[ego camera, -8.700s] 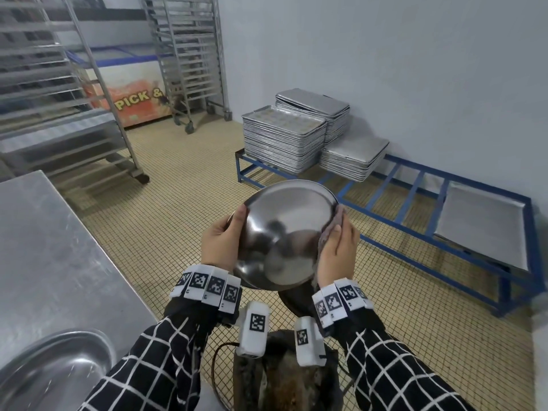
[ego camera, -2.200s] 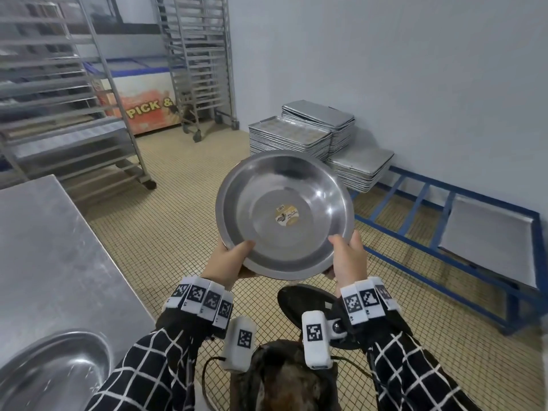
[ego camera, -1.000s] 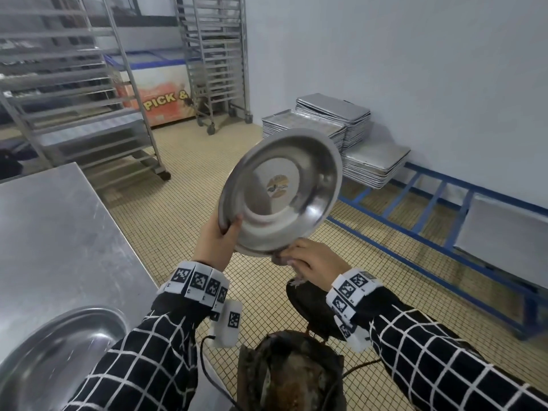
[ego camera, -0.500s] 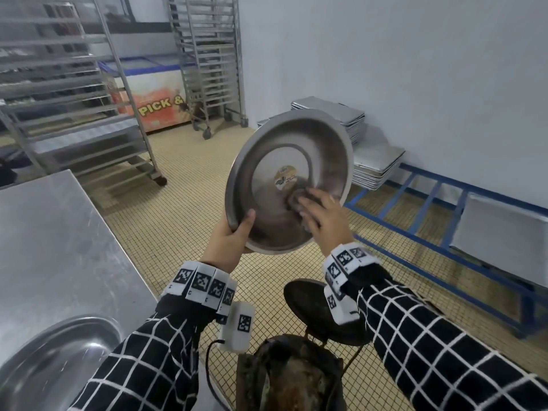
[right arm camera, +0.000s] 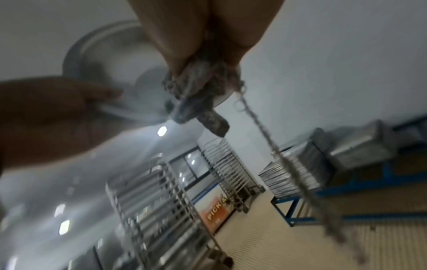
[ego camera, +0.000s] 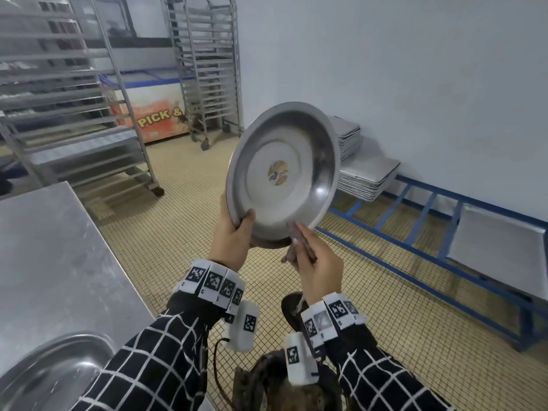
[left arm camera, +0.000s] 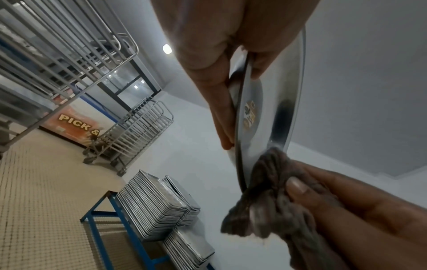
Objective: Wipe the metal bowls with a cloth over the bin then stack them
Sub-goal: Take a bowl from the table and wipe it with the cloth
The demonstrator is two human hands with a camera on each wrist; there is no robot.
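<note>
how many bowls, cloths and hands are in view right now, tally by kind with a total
metal bowls: 2 (held bowl, bowl on the steel table)
cloth: 1
hands: 2 (left hand, right hand)
total: 5

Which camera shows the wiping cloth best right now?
Left wrist: the cloth is sharp, bunched in the right hand against the bowl rim. The head view shows a sliver; the right wrist view is blurred.
</note>
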